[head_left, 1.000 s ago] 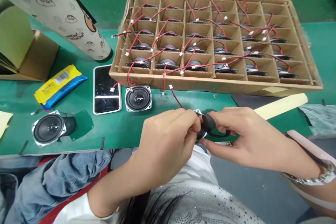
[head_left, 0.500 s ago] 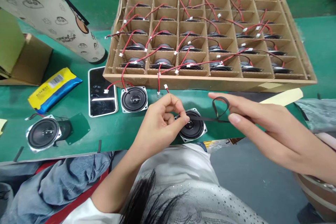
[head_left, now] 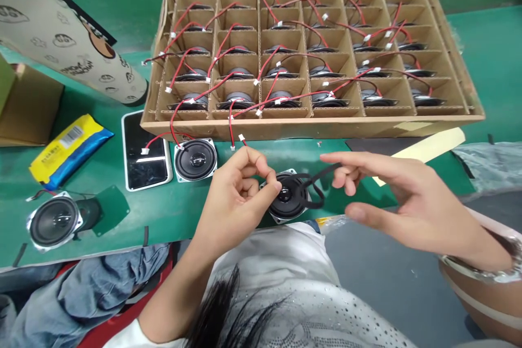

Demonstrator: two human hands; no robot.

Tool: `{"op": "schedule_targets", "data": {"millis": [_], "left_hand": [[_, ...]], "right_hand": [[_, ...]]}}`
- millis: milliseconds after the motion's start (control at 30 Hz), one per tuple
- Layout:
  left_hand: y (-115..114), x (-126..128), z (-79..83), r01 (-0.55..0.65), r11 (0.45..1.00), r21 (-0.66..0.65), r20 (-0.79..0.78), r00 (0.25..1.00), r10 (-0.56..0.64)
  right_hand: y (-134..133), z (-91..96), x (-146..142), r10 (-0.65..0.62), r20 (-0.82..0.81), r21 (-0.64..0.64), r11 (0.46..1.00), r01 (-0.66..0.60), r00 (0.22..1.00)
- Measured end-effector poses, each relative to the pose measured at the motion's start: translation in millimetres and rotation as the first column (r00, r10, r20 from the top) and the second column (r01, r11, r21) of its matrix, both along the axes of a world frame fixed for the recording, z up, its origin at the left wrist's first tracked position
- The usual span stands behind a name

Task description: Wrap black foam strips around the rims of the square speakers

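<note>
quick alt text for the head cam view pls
Seen from above, a left hand holds a thin black strip to the rim of a small round speaker on a green bench, a right hand beside it. Behind sits a cardboard divider tray of speakers with red wires.

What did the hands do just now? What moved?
The right hand opened and moved away to the right from the speaker, and the black strip is no longer bunched between both hands. The left hand stayed pressed on the strip at the speaker. The cardboard tray stayed put.
</note>
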State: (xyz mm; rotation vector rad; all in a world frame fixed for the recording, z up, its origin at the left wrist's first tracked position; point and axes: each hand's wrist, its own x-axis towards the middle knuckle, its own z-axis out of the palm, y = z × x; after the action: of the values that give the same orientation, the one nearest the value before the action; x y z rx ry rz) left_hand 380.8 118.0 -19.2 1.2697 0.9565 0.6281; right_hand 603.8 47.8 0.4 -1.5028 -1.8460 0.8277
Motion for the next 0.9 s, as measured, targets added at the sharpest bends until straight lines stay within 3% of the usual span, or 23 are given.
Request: {"op": "schedule_targets", "data": {"millis": [100,233,367,533,700,900], "left_hand": [[-2,0,3.6,-0.014,1.000,0.028,-0.012,1.000,0.015],[-4,-3,5.5,-0.021,0.999,0.047,-0.007,1.000,0.022],[-6,-8,3.7,-0.025,0.998,0.052,0.002,1.000,0.025],[-8,-11,0.6,-0.014,0.999,0.031,0.045,0.999,0.012],[-7,-13,-0.1,0.001,1.000,0.019,0.052,0.999,-0.002],[-5,-21,0.5,0.037,0.999,0.009,0.066,0.997,-0.038]], "right_hand": [[2,0.4,-8,-0.075,-0.073,-0.031,0.997,0.073,0.995],[7,4.0,-14,-0.117,0.013,-0.053,0.992,0.117,0.993],[6,7.1,-10,-0.147,0.051,0.124,0.982,0.140,0.988],[-6,12.5,0,-0.269,0.162,0.345,0.917,0.200,0.949],[-18,17.3,10,-0.446,0.165,0.318,0.868,0.381,0.879],[-25,18.0,22,-0.463,0.195,0.305,0.866,0.395,0.865]]}}
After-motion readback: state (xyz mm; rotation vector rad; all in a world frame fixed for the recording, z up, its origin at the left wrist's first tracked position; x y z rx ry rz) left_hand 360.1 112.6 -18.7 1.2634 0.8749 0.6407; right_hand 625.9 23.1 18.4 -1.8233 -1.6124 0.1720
